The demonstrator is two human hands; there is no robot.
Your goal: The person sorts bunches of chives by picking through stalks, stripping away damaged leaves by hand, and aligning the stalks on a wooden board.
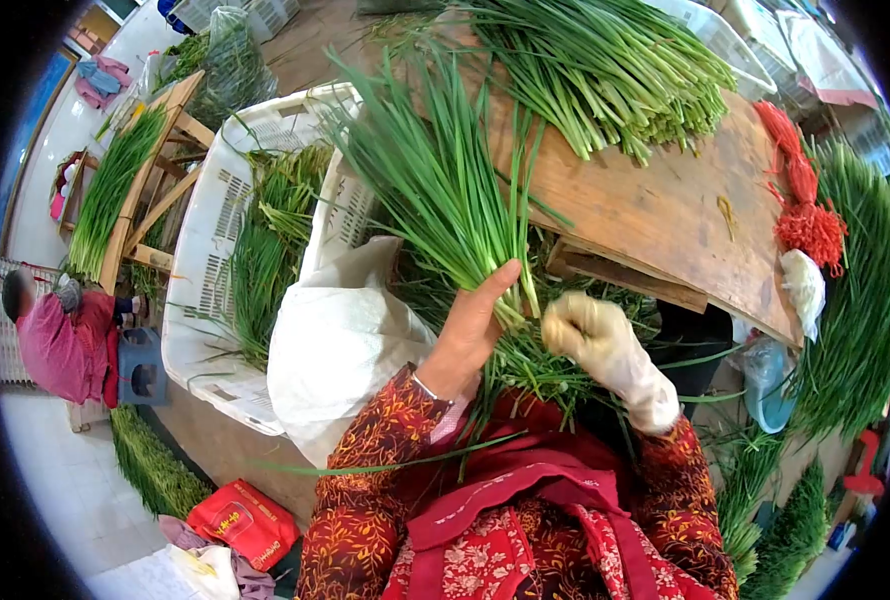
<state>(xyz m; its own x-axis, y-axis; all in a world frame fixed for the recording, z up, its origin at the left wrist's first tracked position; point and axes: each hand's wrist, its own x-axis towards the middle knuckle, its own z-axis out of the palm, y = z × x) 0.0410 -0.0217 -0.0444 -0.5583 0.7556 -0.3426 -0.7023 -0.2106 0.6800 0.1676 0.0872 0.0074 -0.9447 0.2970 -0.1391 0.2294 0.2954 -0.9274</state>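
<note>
My left hand (468, 335) is closed round the lower stalks of a bunch of garlic chives (445, 200), whose green leaves fan out up and to the left. A bracelet circles that wrist. Just right of the stalk ends is my right hand (590, 335), in a pale, stained work glove. Its fingers are curled in and somewhat blurred; whatever they may hold is hidden. Loose chives and trimmings (540, 370) lie below both hands, over my lap. One long leaf stretches across my left sleeve.
A wooden board (665, 220) bears a large pile of chives (615, 70) and red ties (797, 190). At left stand a white plastic crate (190, 290) with chives and a white sack (340, 330). Another person (70, 340) sits far left by a blue stool (143, 365).
</note>
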